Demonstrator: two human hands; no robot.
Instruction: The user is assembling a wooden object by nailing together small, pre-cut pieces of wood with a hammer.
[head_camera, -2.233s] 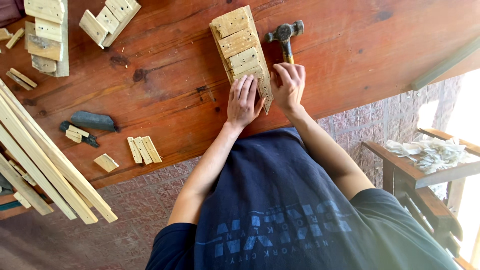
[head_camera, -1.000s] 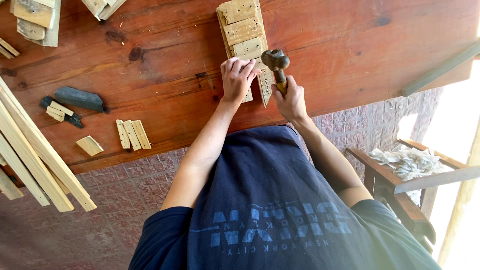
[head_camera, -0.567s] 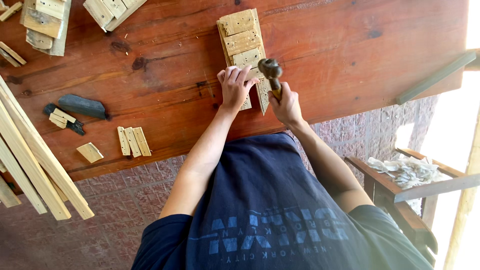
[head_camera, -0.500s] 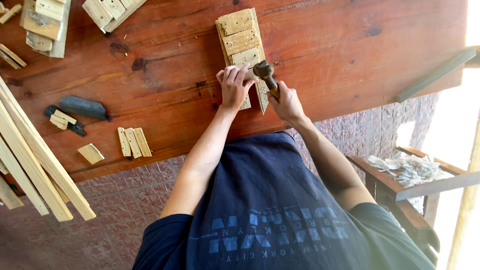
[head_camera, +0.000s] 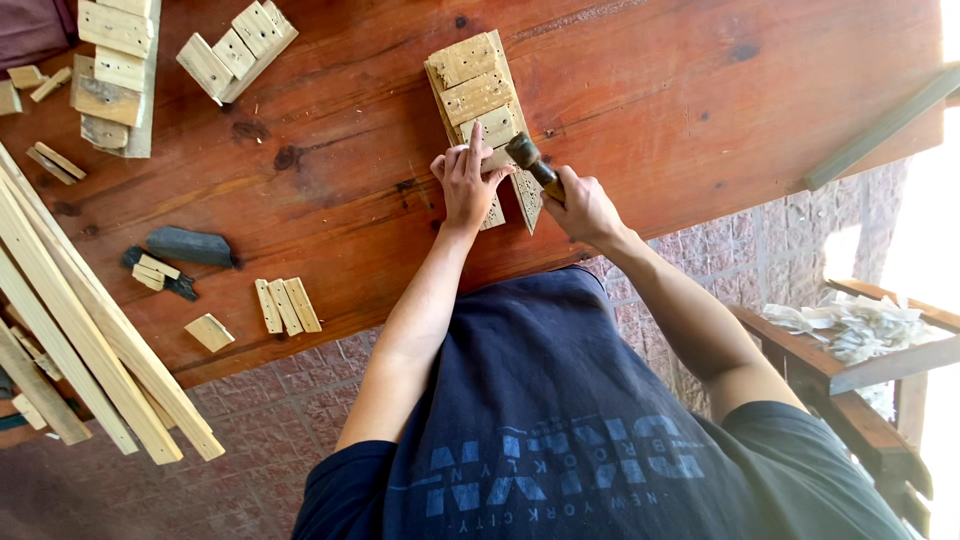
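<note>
Here, head view only:
Left hand: the left hand (head_camera: 468, 186) lies on the wooden slat piece (head_camera: 482, 96), fingers (head_camera: 474, 150) stretched out and pressed flat on its near blocks; whether they pinch a nail I cannot tell.
Right hand: the right hand (head_camera: 585, 208) is closed around the handle of a hammer (head_camera: 530, 160); the hammer head sits just beyond the left fingertips, touching or just above the wood.
Work piece: it stands on the red-brown table (head_camera: 700, 90), reaching away from the fingers, with short blocks across long strips.
Done, as I judge it: the far blocks, past the fingertips, carry dark dots like nail heads and look fixed.
Left, as I judge it: the block under the fingers seems the one being fastened; the end nearest the wrist is hidden.
Off to the left of the hands: three small slats (head_camera: 286, 306), well apart, and a similar assembly (head_camera: 238, 50) further off.
</note>
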